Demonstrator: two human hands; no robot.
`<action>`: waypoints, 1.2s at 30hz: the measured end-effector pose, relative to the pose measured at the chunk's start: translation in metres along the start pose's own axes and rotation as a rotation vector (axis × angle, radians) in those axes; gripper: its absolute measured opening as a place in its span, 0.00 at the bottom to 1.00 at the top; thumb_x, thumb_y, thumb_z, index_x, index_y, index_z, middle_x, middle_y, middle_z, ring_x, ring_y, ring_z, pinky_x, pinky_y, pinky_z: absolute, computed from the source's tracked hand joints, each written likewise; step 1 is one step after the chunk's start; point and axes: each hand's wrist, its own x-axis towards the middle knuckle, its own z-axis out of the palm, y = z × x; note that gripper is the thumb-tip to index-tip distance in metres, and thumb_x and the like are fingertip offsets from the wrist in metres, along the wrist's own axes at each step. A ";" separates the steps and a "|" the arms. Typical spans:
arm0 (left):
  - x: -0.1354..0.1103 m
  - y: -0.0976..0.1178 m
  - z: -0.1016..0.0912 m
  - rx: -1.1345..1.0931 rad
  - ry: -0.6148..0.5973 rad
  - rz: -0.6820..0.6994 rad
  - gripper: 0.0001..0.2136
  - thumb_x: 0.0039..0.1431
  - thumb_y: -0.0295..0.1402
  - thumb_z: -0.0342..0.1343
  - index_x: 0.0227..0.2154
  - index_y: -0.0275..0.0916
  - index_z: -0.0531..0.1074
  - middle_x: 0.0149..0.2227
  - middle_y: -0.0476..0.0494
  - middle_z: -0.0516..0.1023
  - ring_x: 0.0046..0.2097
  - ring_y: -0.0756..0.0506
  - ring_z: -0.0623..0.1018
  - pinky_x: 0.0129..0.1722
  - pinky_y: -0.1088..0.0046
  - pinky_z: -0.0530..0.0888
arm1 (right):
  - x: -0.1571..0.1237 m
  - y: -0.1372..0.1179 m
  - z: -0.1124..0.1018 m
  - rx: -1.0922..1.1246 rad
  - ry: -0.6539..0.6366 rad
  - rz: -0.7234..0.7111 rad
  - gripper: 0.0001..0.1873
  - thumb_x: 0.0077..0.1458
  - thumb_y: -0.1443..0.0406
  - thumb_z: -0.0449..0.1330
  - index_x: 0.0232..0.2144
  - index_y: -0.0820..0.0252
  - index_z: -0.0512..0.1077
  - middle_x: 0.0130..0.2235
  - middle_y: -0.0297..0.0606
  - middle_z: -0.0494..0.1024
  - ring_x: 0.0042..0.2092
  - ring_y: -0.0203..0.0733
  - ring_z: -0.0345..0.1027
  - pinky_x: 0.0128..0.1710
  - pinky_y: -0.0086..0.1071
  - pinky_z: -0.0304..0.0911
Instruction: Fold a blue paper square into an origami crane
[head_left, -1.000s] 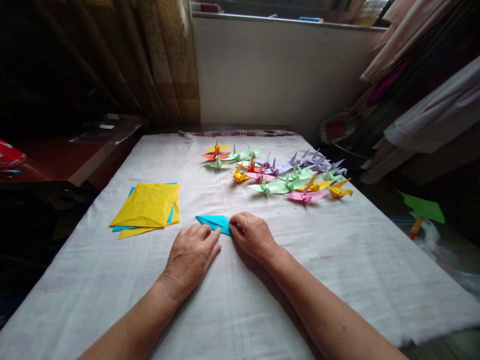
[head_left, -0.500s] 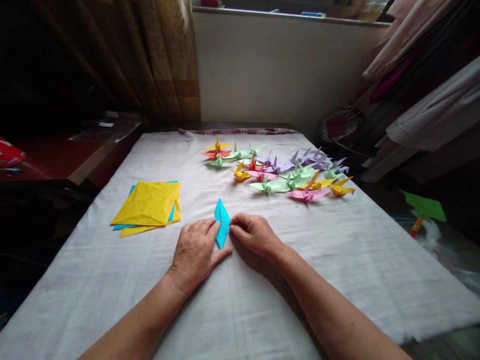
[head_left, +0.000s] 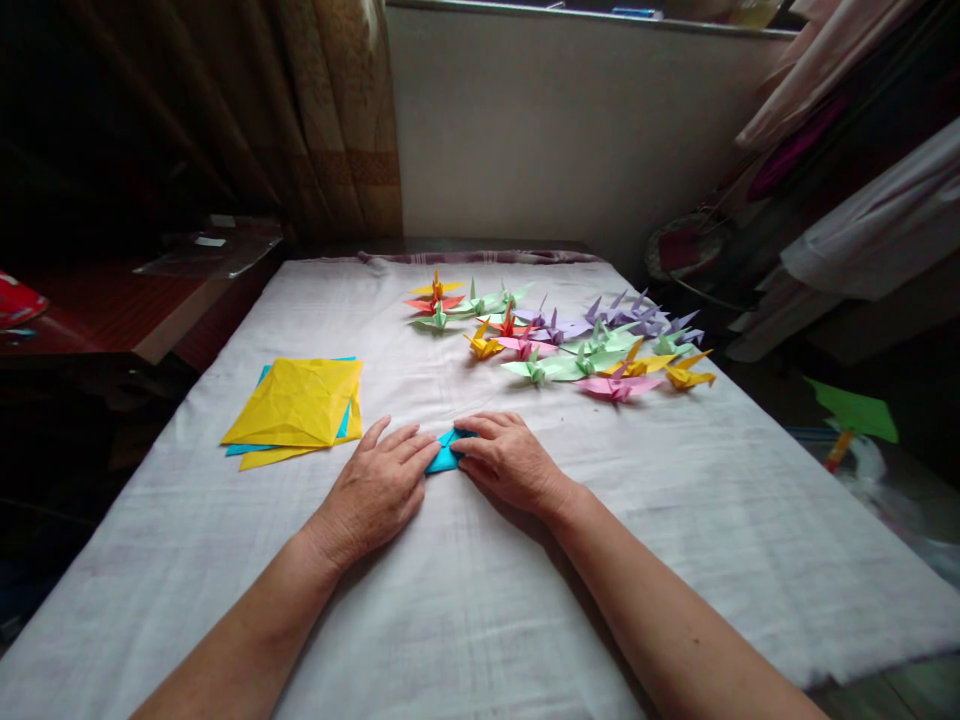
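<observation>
A small folded piece of blue origami paper (head_left: pixel 445 456) lies crosswise on the white cloth between my hands. My left hand (head_left: pixel 384 482) rests flat at its left end, fingers stretched out and slightly apart, the tips touching the paper. At the right end, my right hand (head_left: pixel 508 458) has its fingers bent over the paper and grips it, covering that end. Beyond my left hand lies a stack of yellow paper (head_left: pixel 296 402) with blue sheets (head_left: pixel 344 420) showing at its edges.
Several folded paper cranes in green, purple, orange and pink, among them a pink crane (head_left: pixel 619 387), stand at the back right of the cloth-covered table (head_left: pixel 480 610). A brown side table (head_left: pixel 161 320) adjoins on the left. Clothes (head_left: pixel 877 220) hang at the right.
The blue paper has turned from pointing away from me to lying crosswise and looks more compact. My left hand has shifted left and flattened; my right fingers have moved over the paper.
</observation>
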 end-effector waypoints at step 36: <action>0.010 0.013 0.014 -0.272 0.116 -0.309 0.04 0.62 0.32 0.53 0.35 0.40 0.72 0.39 0.44 0.79 0.43 0.43 0.76 0.46 0.63 0.71 | 0.009 -0.004 0.013 0.255 0.132 0.258 0.03 0.54 0.68 0.64 0.29 0.55 0.75 0.43 0.37 0.80 0.46 0.44 0.72 0.47 0.40 0.61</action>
